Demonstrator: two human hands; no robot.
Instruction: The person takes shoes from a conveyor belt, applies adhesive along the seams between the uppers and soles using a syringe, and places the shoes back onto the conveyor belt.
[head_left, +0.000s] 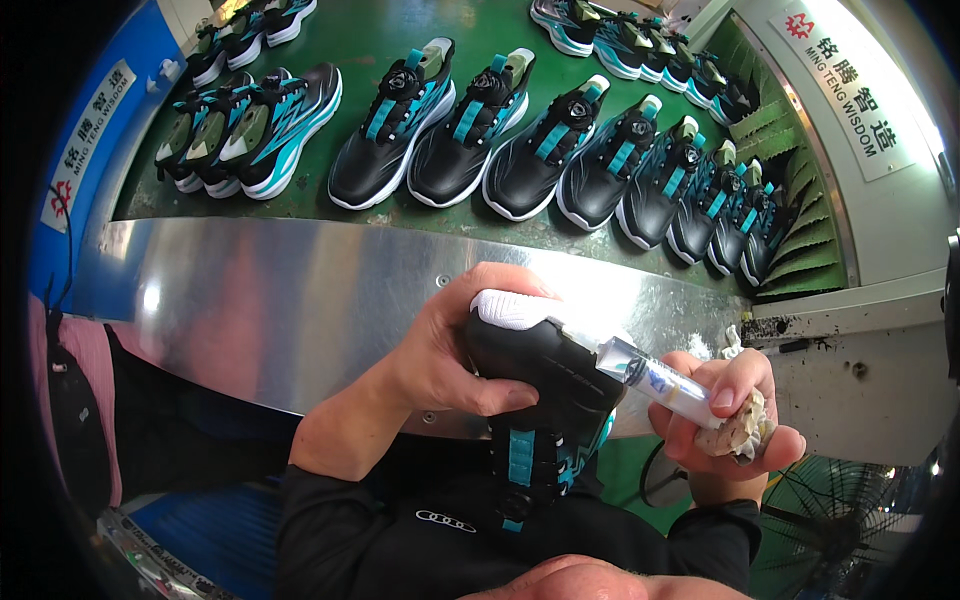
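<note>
My left hand (455,350) grips a black sports shoe (545,400) with teal straps and a white sole edge, held heel-up in front of my chest. My right hand (725,410) holds a clear syringe-like tube (655,378) together with a crumpled whitish rag (742,430). The tube's tip touches the side of the shoe near the sole edge.
A green conveyor belt (370,30) beyond a shiny metal ledge (300,300) carries a row of several matching black and teal shoes (560,150). More shoes lie at far left (250,125) and top right. A fan (830,520) stands at lower right.
</note>
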